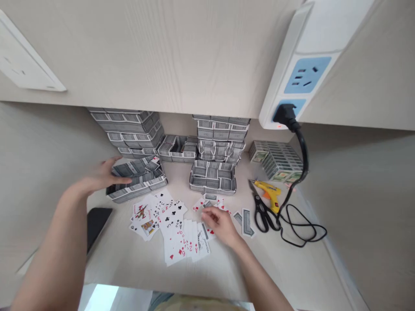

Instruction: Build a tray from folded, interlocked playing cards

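Note:
My left hand (103,176) is at the left end of an open box built from folded playing cards (142,186), thumb and fingers spread over it. The hand is slightly blurred, while the box looks sharp. A few loose pieces lie inside the box, near its right end. My right hand (221,223) is low over scattered playing cards (199,205), its fingers curled and pressed together. What is between its fingertips is hidden. Just left of it, face-up cards (177,246) lie fanned out. Further left is another spread with a joker card (142,212).
Another card box (212,183) stands behind my right hand. Stacked card boxes (132,129) rise along the back. Black scissors (263,214), a yellow glue gun (269,194) and its black cable (300,242) lie right, near packed card decks (282,160). A dark phone-like slab (97,222) lies left.

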`<action>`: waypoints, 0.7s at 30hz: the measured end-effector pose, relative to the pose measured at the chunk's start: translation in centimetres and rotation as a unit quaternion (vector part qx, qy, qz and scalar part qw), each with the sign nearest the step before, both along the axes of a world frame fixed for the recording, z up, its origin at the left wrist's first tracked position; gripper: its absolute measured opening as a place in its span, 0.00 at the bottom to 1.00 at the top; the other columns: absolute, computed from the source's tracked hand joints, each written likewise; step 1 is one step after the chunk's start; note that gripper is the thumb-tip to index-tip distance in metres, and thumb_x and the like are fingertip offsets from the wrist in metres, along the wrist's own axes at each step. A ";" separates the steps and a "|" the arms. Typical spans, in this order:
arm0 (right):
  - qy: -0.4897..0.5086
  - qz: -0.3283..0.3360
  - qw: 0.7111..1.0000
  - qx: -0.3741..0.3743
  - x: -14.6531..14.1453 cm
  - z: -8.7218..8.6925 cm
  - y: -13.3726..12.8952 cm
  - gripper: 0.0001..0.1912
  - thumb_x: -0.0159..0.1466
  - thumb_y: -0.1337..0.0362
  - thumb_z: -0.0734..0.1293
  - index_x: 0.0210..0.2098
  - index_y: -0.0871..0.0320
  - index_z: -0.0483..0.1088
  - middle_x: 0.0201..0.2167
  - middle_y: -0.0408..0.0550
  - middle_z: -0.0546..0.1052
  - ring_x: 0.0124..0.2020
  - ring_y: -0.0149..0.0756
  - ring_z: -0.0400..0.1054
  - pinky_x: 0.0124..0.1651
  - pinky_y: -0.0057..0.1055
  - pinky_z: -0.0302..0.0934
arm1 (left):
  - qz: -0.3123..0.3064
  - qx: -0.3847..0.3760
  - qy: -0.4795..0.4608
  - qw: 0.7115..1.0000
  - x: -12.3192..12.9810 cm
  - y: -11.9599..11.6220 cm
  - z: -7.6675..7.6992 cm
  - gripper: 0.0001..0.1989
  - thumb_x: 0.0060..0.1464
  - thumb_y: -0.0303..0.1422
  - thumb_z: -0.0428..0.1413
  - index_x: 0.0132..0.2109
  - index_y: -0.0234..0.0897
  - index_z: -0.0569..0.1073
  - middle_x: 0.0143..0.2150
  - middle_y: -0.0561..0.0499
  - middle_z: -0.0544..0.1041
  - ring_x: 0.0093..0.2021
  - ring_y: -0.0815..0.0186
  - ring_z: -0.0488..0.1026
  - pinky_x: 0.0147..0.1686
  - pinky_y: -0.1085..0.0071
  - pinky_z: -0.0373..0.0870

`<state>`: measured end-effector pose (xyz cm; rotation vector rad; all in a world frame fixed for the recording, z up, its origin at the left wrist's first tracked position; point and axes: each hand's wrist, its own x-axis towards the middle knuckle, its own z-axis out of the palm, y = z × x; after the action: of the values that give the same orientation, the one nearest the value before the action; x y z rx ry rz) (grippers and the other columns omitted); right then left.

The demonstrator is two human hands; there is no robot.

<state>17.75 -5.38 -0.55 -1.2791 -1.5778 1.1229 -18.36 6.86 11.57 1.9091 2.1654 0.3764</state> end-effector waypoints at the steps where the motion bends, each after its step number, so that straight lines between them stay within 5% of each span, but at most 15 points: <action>1: -0.014 -0.003 1.000 0.010 0.0 -0.1 0.0 0.11 0.59 0.58 0.61 0.36 0.56 0.70 0.25 0.44 0.74 0.24 0.31 0.66 0.28 0.26 0.61 | -0.010 -0.001 0.013 1.000 0.8 0.0 0.8 0.46 0.34 0.47 0.61 0.60 0.37 0.54 0.56 0.41 0.60 0.52 0.54 0.61 0.47 0.62 0.61; 4: -0.082 -0.028 0.995 0.053 0.1 -0.4 0.3 0.11 0.60 0.60 0.59 0.33 0.55 0.71 0.23 0.44 0.74 0.24 0.32 0.66 0.29 0.27 0.59 | -0.085 0.067 -0.033 0.994 5.3 0.1 2.4 0.34 0.43 0.48 0.55 0.57 0.40 0.59 0.56 0.46 0.62 0.52 0.58 0.63 0.49 0.62 0.60; 6: -0.113 -0.045 0.990 0.073 0.1 -0.6 0.5 0.11 0.61 0.60 0.58 0.32 0.55 0.71 0.22 0.43 0.73 0.23 0.32 0.65 0.30 0.27 0.59 | -0.191 0.070 -0.113 0.973 9.8 0.4 2.4 0.26 0.49 0.45 0.51 0.54 0.40 0.63 0.54 0.49 0.66 0.49 0.63 0.66 0.49 0.66 0.61; 8: -0.117 -0.058 0.988 0.077 0.2 -0.8 0.7 0.12 0.61 0.61 0.57 0.32 0.55 0.71 0.21 0.43 0.72 0.22 0.32 0.65 0.29 0.27 0.58 | -0.298 0.024 -0.149 0.943 14.6 0.9 1.5 0.22 0.49 0.42 0.52 0.51 0.38 0.66 0.50 0.49 0.69 0.46 0.64 0.68 0.47 0.67 0.63; 11: -0.112 -0.067 0.989 0.075 0.2 -1.0 0.9 0.11 0.60 0.60 0.58 0.31 0.55 0.71 0.20 0.42 0.72 0.22 0.32 0.65 0.29 0.27 0.58 | -0.426 -0.036 -0.076 0.901 20.9 2.4 -0.9 0.24 0.44 0.37 0.56 0.50 0.41 0.67 0.51 0.49 0.70 0.49 0.60 0.67 0.47 0.67 0.62; 15: -0.110 -0.072 0.988 0.077 0.3 -0.8 1.0 0.12 0.61 0.61 0.57 0.30 0.56 0.70 0.20 0.42 0.72 0.21 0.32 0.65 0.30 0.27 0.59 | -0.474 -0.141 0.011 0.869 25.8 5.3 -3.0 0.42 0.30 0.34 0.63 0.56 0.39 0.61 0.56 0.43 0.65 0.51 0.54 0.65 0.46 0.66 0.62; 18: -0.111 -0.078 0.988 0.080 0.4 -0.8 1.1 0.12 0.61 0.61 0.57 0.31 0.56 0.70 0.19 0.42 0.72 0.21 0.31 0.65 0.29 0.26 0.59 | -0.513 -0.188 0.008 0.837 27.3 6.6 -3.4 0.36 0.39 0.39 0.58 0.57 0.41 0.60 0.57 0.46 0.64 0.51 0.57 0.65 0.46 0.67 0.61; 21: -0.123 -0.082 0.985 0.086 0.4 -1.1 1.2 0.11 0.60 0.62 0.57 0.31 0.56 0.70 0.19 0.41 0.72 0.21 0.30 0.65 0.29 0.26 0.59 | -0.490 -0.180 0.074 0.849 28.1 6.5 -4.2 0.40 0.35 0.36 0.59 0.58 0.40 0.58 0.58 0.42 0.62 0.52 0.54 0.64 0.47 0.64 0.61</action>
<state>18.11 -4.19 -1.60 -1.4415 -1.6723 0.7311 9.73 13.34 7.34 2.4979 0.9382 -0.3550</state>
